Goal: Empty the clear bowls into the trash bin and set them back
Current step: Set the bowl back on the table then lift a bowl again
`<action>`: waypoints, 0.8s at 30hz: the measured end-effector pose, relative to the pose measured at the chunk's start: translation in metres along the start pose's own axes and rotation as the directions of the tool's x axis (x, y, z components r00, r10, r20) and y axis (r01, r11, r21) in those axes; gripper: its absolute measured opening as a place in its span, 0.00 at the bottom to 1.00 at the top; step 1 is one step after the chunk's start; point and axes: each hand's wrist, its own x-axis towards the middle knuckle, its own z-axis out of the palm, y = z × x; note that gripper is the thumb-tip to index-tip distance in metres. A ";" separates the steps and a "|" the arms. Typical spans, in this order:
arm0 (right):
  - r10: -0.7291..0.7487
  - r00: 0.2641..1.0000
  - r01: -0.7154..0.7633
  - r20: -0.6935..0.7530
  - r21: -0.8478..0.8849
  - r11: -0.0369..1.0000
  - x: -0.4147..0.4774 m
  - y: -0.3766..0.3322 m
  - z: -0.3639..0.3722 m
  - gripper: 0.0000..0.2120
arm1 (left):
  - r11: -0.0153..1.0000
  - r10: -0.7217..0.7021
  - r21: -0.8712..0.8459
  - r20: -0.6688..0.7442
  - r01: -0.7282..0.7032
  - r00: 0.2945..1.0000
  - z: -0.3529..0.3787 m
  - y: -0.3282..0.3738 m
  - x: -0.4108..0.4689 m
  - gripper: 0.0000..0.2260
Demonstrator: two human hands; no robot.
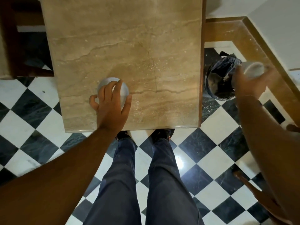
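My left hand [112, 98] is spread over a clear, round plastic bowl [121, 90] that sits on the beige marble tabletop [129, 46], down toward seven o'clock on the slab; my fingers [119, 84] drape across its top and my thumb hooks its near side. My right hand [248, 83] is wrapped around a second clear bowl [254, 69], tipped over the round trash bin lined with a dark plastic bag [219, 78], which stands on the black-and-white checkered floor [32, 103] at three o'clock, just beside the table's edge. This bowl is blurred, so I cannot tell whether anything remains in it.

The risk I see is on the right: the bowl's mouth hangs near the bin's far rim, at about one o'clock from its opening, so what falls could miss and scatter on the tiles. A smooth bowl held tilted could also slip into the bag. On the left, I am looking away, so dragging that bowl could slide it off the near edge.
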 end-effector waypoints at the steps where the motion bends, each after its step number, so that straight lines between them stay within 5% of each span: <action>1: -0.015 0.999 0.008 0.038 0.156 0.988 0.003 -0.001 -0.003 0.39 | 1.000 -0.018 0.003 0.011 0.018 1.000 -0.001 -0.002 0.002 0.28; 4: 0.057 0.933 -0.234 0.356 0.478 0.847 -0.013 -0.024 -0.016 0.31 | 0.995 -0.100 0.017 0.033 0.099 0.994 -0.002 -0.009 0.005 0.37; 7: 0.093 0.748 -0.528 0.657 0.504 0.683 -0.053 -0.028 -0.024 0.36 | 0.989 -0.149 0.026 0.118 0.147 0.982 -0.001 -0.012 0.008 0.49; 12: 0.017 0.631 -0.486 0.776 0.379 0.787 -0.106 -0.040 0.005 0.29 | 0.980 -0.200 0.036 0.260 0.197 0.945 -0.002 -0.021 0.013 0.60; 17: 0.062 0.696 -0.221 0.715 0.131 0.966 -0.147 -0.042 0.049 0.14 | 0.979 -0.200 0.045 0.345 0.197 0.917 -0.003 -0.023 0.025 0.65; 24: 0.013 0.816 -0.058 0.578 0.059 0.997 -0.159 -0.033 0.083 0.12 | 0.989 -0.144 0.030 0.403 0.144 0.904 -0.008 -0.023 0.038 0.61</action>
